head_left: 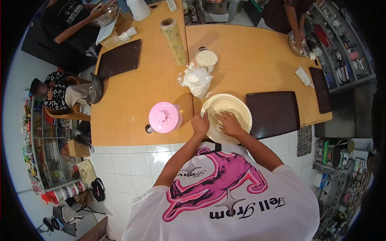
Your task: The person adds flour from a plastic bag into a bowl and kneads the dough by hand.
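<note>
A cream-coloured bowl (244, 105) stands at the table's near edge. My left hand (200, 124) grips its left rim, with the thumb over the edge and the other fingers mostly hidden. Inside the bowl, my right hand (230, 123) has its fingers curled into pale, crumbly dough (220, 113); the fingertips are partly buried. Just beyond the bowl lies a plastic bag of white flour (198, 81). Behind that bag is a clear tub of white powder (206, 58). A pink-lidded container (164, 117) stands to the left of my left hand.
A dark baking tray (273, 114) lies right of the bowl, with another tray (120, 59) at far left. A cling-film roll (174, 42) stands upright. Two co-workers handle bowls (105, 17) at the far corners; another person (60, 91) sits at left.
</note>
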The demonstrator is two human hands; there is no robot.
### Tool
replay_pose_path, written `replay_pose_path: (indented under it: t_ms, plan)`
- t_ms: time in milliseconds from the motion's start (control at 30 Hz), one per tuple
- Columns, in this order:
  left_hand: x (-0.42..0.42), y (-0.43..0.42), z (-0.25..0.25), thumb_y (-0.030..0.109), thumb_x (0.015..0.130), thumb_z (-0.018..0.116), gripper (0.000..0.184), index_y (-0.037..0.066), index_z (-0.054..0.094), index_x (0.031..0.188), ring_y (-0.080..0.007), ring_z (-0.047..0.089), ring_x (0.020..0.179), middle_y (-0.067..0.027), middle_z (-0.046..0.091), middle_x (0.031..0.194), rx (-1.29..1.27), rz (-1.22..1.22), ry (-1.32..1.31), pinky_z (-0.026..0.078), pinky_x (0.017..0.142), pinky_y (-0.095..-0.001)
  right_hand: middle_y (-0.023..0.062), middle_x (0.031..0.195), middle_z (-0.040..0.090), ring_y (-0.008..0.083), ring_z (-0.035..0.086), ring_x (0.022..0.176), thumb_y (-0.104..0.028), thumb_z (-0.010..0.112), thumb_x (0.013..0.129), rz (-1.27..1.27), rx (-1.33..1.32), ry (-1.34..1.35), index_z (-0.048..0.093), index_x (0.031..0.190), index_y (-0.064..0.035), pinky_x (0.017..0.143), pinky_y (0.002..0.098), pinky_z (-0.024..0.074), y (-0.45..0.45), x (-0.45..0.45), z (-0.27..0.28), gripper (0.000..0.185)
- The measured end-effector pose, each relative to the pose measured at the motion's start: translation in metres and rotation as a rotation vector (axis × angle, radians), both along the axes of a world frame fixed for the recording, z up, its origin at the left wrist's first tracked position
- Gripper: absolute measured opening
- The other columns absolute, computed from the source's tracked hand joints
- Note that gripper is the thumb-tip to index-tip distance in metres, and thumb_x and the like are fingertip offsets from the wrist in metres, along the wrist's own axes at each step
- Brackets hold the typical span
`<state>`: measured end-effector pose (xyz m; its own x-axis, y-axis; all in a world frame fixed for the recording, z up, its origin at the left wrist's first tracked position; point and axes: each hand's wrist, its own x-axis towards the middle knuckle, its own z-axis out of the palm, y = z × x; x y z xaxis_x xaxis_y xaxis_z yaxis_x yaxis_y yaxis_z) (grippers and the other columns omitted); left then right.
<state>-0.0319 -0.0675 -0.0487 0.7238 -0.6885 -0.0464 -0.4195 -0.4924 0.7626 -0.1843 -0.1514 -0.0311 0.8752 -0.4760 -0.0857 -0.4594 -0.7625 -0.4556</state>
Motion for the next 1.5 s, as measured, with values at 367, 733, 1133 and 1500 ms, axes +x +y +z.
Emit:
replay_pose_path:
  t_ms: [367, 733, 1133, 1500]
  plan:
    - [0.002, -0.001, -0.001, 0.027, 0.088, 0.062, 0.031, -0.004, 0.063, 0.092, -0.0473, 0.063, 0.072, -0.0293, 0.064, 0.078, 0.067, -0.01, 0.034, 0.05, 0.065, -0.0523, 0.0176, 0.127, 0.055, 0.0341, 0.049, 0.121, -0.006, 0.069, 0.073, 0.138, 0.082, 0.035, 0.055, 0.127, -0.0117, 0.104, 0.0423, 0.0381, 0.003, -0.02, 0.008, 0.055]
    - [0.003, -0.002, 0.002, 0.027, 0.089, 0.061, 0.031, -0.004, 0.063, 0.091, -0.0477, 0.063, 0.073, -0.0296, 0.064, 0.078, 0.041, 0.017, 0.017, 0.05, 0.066, -0.0521, 0.0197, 0.139, 0.046, 0.0378, 0.037, 0.133, -0.021, 0.076, 0.07, 0.06, 0.187, 0.145, 0.049, 0.135, -0.0123, 0.112, 0.0471, 0.0268, -0.007, -0.037, 0.047, 0.071]
    - [0.006, 0.0, -0.002, 0.028, 0.091, 0.059, 0.033, -0.004, 0.064, 0.092, -0.0462, 0.064, 0.073, -0.0275, 0.065, 0.078, -0.042, 0.039, 0.017, 0.05, 0.067, -0.051, 0.0294, 0.144, 0.032, 0.0447, 0.031, 0.133, -0.043, 0.075, 0.071, -0.288, 0.026, 0.272, 0.031, 0.142, 0.0031, 0.11, 0.0515, 0.0272, 0.022, -0.004, 0.006, 0.095]
    - [0.0, 0.0, 0.0, 0.019, 0.089, 0.061, 0.025, -0.005, 0.064, 0.094, -0.0449, 0.064, 0.074, -0.0276, 0.065, 0.079, -0.105, 0.103, 0.045, 0.049, 0.065, -0.0501, 0.0272, 0.123, 0.053, 0.0422, 0.05, 0.112, -0.022, 0.08, 0.063, -0.237, 0.052, -0.1, 0.053, 0.123, 0.0047, 0.098, 0.0457, 0.0418, 0.03, -0.016, -0.004, 0.071]
